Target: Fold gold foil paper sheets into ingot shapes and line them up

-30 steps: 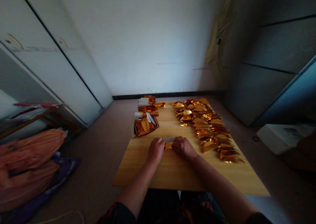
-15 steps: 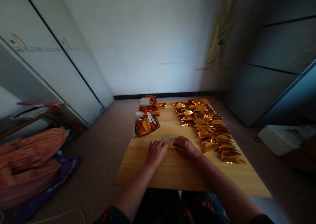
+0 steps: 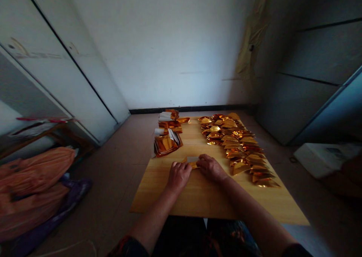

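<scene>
A sheet of gold foil paper (image 3: 194,160), its pale side partly showing and its near edge folded over, lies on the wooden board (image 3: 181,196). My left hand (image 3: 179,174) grips the sheet's left end with curled fingers. At the right end, my right hand (image 3: 211,168) pinches the same sheet; its thumb is mostly hidden. Beyond my left hand is a stack of gold foil sheets (image 3: 167,143). To the right stand rows of folded gold foil pieces (image 3: 240,147), overlapping one another.
More foil sheets (image 3: 169,116) lie at the board's far left. A white wall (image 3: 169,53) rises behind the board. Cabinets (image 3: 56,60) flank the left, with orange cloth or bags (image 3: 36,174) on the floor. A white box (image 3: 319,160) sits at the right.
My right hand has shifted slightly left along the foil sheet. The left hand stays nearly in place, and the sheet's near fold looks a little different.
</scene>
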The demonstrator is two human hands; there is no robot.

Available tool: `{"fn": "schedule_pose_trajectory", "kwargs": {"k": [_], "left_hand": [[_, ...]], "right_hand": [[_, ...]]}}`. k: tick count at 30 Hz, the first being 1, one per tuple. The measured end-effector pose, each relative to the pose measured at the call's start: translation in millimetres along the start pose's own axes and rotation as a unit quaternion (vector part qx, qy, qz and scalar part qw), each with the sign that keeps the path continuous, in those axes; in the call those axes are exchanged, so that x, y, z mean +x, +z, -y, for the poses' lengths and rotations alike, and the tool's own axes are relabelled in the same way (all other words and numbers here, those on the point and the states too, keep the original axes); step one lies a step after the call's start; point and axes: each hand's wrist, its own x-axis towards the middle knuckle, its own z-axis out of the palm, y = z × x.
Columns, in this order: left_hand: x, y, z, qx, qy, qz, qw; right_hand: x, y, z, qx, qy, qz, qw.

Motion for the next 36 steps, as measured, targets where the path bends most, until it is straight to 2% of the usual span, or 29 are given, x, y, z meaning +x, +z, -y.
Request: {"fn": "schedule_pose_trajectory", "kwargs": {"k": [7,14,18,24,30,36], "left_hand": [[1,-6.3,-4,-0.027,-0.025,0.017,0.999],[0,-16.9,-12,-0.051,-0.05,0.045,0.996],[-3,-15.6,-11,-0.06,-0.047,0.049,0.996],[-4,-16.2,-8,-0.056,-0.038,0.071,0.995],[-3,-20.7,-10,-0.069,-0.036,0.084,0.993],[-7,-13.0,-9,-0.049,-0.025,0.087,0.995]], "right_hand": [[-1,5,3,-0.069,-0.008,-0.003,0.998],[2,6,-3,-0.001,0.016,-0.006,1.0],[9,-3,-7,0.058,0.046,0.024,0.997],[21,-13,-10,0.065,0.112,0.086,0.988],[31,-15,-6,0.019,0.144,0.127,0.981],[41,-15,-3,-0.034,0.142,0.163,0.976]]}}
